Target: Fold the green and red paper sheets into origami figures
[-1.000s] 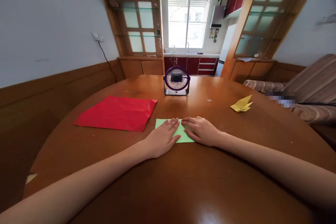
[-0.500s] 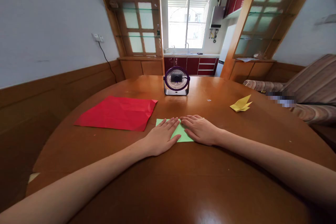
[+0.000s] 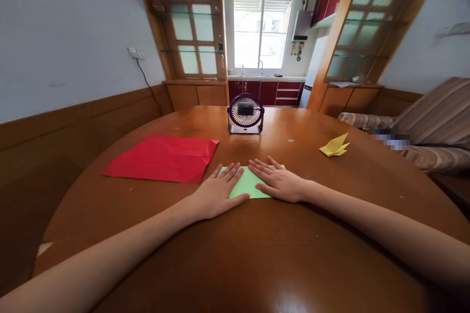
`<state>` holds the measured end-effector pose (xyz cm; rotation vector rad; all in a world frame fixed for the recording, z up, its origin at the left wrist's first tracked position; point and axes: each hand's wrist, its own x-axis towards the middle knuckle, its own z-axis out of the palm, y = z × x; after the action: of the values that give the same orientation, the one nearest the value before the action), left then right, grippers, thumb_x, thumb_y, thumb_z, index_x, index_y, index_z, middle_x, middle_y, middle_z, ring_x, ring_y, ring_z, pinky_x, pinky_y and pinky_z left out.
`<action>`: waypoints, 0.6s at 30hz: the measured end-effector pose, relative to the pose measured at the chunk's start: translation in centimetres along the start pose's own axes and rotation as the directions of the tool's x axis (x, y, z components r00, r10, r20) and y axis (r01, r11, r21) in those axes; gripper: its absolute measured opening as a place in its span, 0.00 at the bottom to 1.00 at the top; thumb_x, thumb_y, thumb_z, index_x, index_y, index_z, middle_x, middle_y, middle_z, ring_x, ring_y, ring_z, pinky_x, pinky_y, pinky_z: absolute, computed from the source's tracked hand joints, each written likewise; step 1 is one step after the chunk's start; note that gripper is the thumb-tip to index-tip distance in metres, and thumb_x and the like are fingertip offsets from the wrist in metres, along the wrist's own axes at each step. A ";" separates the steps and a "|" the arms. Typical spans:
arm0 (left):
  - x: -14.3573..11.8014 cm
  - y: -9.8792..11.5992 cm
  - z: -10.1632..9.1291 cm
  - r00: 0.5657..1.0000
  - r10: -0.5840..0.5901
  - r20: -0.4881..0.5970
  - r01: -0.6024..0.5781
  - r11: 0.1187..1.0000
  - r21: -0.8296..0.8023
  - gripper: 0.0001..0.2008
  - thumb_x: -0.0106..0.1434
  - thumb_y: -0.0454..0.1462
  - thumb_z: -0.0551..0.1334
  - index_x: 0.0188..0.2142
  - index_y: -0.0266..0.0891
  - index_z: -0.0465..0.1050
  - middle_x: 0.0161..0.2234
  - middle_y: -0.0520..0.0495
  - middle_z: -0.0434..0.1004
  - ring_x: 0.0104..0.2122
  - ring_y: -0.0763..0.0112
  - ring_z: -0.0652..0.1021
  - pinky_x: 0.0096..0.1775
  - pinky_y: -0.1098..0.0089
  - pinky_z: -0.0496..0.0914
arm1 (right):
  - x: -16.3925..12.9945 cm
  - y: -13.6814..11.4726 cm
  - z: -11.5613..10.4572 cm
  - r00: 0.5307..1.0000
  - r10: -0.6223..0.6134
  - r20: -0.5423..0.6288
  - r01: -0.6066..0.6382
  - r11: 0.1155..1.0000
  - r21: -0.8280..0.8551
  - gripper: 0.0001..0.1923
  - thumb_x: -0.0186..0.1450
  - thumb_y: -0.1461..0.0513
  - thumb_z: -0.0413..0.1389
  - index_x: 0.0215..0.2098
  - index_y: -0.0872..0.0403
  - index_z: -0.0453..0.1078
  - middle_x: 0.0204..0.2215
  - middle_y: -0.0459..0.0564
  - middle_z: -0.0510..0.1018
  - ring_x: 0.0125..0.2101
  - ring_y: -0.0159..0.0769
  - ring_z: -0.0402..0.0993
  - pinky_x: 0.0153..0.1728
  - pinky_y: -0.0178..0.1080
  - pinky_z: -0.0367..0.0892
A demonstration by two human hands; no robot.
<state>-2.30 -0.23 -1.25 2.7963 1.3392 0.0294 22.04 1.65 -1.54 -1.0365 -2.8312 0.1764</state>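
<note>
A light green sheet of paper [image 3: 246, 183] lies flat on the brown table, its left and right parts covered by my hands. My left hand [image 3: 219, 193] rests on the left side with fingers stretched out and the thumb along the near edge. Pressed flat on the right side is my right hand [image 3: 278, 182], fingers spread and pointing left and away from me. Neither hand grips anything. To the left lies a larger red sheet of paper [image 3: 165, 159], slightly creased.
A small purple desk fan [image 3: 246, 111] stands beyond the green paper. Folded yellow paper [image 3: 335, 145] sits to the right. The round wooden table [image 3: 235, 259] fills the foreground. A striped sofa [image 3: 433, 112] is at the right, and wooden cabinets [image 3: 196, 95] stand behind.
My left hand has slid left across the green paper, away from my right hand. The fingers of my right hand have spread wider. More of the paper's middle shows now.
</note>
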 end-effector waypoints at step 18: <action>-0.2 -0.7 -0.5 0.998 0.051 0.040 -0.051 0.999 -0.003 0.40 0.68 0.59 0.39 0.69 0.34 0.38 0.69 0.38 0.36 0.68 0.58 0.43 0.65 0.57 0.36 | -0.1 -0.4 0.1 0.990 -0.141 0.029 0.139 0.988 0.062 0.35 0.73 0.48 0.38 0.71 0.54 0.32 0.69 0.55 0.39 0.69 0.41 0.35 0.68 0.52 0.33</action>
<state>-2.99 0.07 -0.82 2.8134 1.2580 -0.0231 21.83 1.27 -1.62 -0.8273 -2.8948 0.2655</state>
